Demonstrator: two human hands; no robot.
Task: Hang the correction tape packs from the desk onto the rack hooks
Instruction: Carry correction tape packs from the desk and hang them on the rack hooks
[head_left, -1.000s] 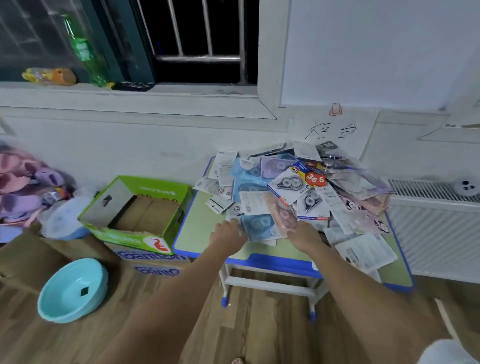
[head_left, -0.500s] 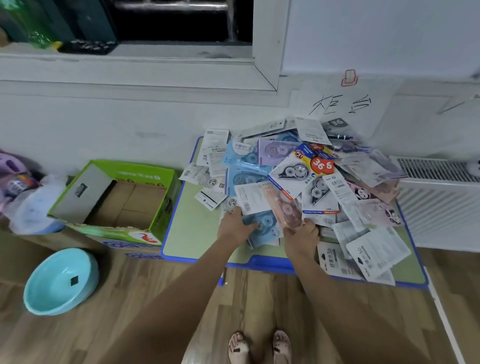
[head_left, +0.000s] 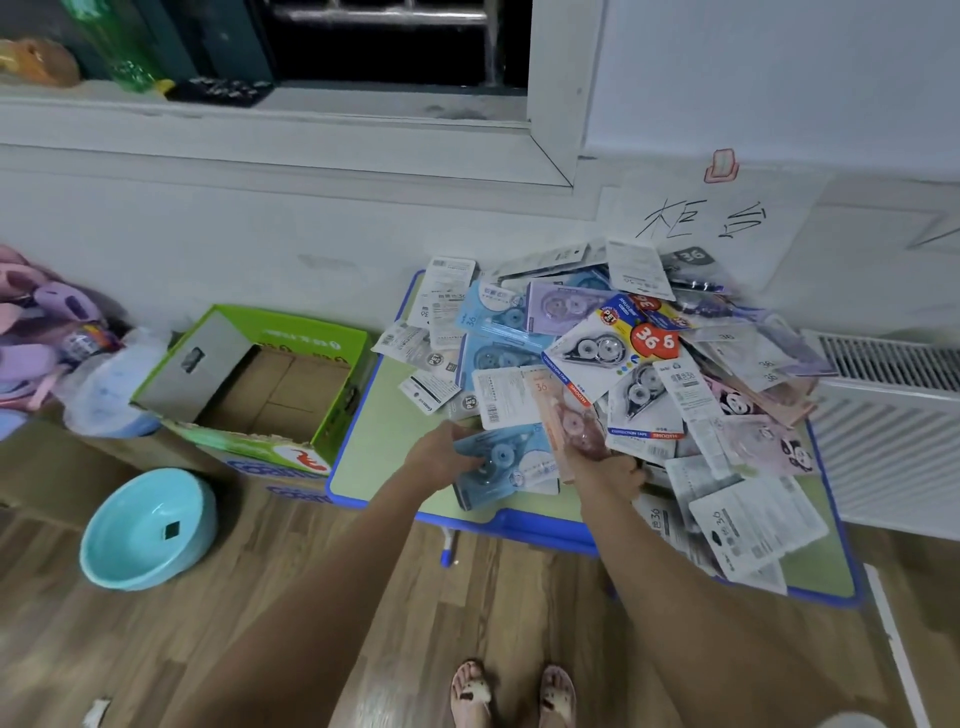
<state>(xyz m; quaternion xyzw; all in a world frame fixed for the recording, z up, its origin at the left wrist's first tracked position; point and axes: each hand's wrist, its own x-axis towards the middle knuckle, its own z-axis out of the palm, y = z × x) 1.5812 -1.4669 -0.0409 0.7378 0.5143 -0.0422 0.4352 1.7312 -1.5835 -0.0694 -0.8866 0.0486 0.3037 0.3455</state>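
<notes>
A heap of correction tape packs (head_left: 639, 358) covers most of a small desk with a green top and blue rim (head_left: 395, 405). My left hand (head_left: 441, 460) grips the left edge of a light blue pack (head_left: 511, 457) lying at the desk's near side. My right hand (head_left: 610, 470) holds the lower end of a pink pack (head_left: 566, 415) that slants up over the pile. No rack or hooks are in view.
An open green cardboard box (head_left: 260, 384) stands left of the desk on another carton. A turquoise basin (head_left: 148, 527) sits on the wooden floor. A white radiator (head_left: 893, 431) is at the right. My feet (head_left: 511, 691) are near the desk's front.
The camera has come closer and tilted down over the desk. My left hand has closed on the blue pack, and my right hand keeps holding the pink pack.
</notes>
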